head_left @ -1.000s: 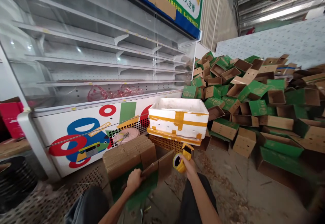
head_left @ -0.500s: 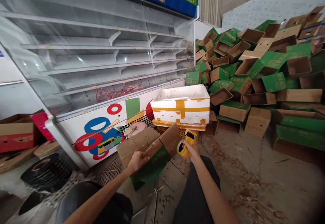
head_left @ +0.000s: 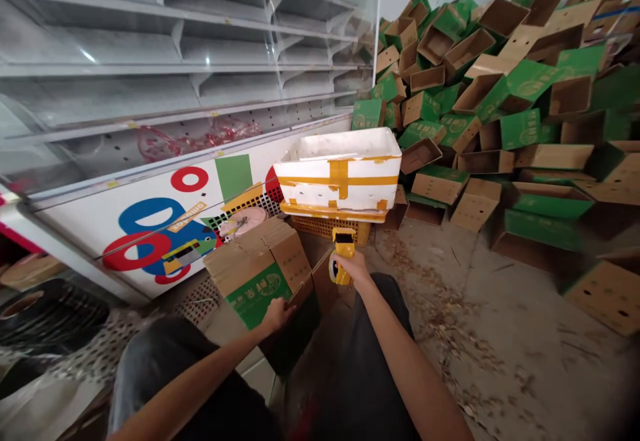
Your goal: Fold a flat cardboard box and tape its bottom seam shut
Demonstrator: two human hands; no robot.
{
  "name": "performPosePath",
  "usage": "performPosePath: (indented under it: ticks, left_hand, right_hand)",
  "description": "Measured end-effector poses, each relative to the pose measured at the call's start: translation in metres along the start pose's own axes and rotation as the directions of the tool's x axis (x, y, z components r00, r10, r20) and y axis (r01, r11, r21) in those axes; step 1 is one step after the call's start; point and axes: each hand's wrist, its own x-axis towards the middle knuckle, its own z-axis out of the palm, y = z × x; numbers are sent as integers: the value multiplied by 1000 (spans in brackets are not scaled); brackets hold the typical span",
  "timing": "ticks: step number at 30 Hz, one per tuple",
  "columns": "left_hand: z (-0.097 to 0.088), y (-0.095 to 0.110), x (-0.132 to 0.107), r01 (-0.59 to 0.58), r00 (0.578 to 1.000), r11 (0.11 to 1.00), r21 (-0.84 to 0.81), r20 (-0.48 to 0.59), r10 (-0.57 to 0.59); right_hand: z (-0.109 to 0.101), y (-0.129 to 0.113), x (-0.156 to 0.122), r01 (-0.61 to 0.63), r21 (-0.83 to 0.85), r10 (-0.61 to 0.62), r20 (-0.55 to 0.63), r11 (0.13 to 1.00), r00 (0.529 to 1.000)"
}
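My left hand is closed on the edge of a green and brown cardboard box between my knees. A green panel with a printed emblem and a brown panel with small holes show just beyond my fingers. My right hand grips a yellow tape dispenser, held above my right knee, to the right of the box and apart from it. Part of the box's underside and lower front is dark and hard to make out.
A white foam box with orange tape stands on a yellow crate ahead. A shelved display case fills the left. Green and brown cartons are heaped right. Dry leaves litter the floor. Black rolls lie left.
The view has tipped down and moved closer. The cardboard at my left hand has turned, bringing a printed green panel and a holed brown panel into sight. The tape dispenser has swung more upright.
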Motion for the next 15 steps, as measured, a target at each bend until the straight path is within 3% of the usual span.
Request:
performPosePath:
  ticks: [3,8,15]
  left_hand:
    - [4,-3,-1,-38,997,997,66,69,34]
    - [-1,-16,-1,-218,960,972,87,200,197]
    - [-1,8,28,-306,933,938,164,249,261]
  right_hand:
    - [-7,3,-2,3,-35,-2,16,999,1000]
    - [-16,-1,2,-9,-45,10,24,999,1000]
    - [-6,-15,-9,-10,-21,10,-5,1000,1000]
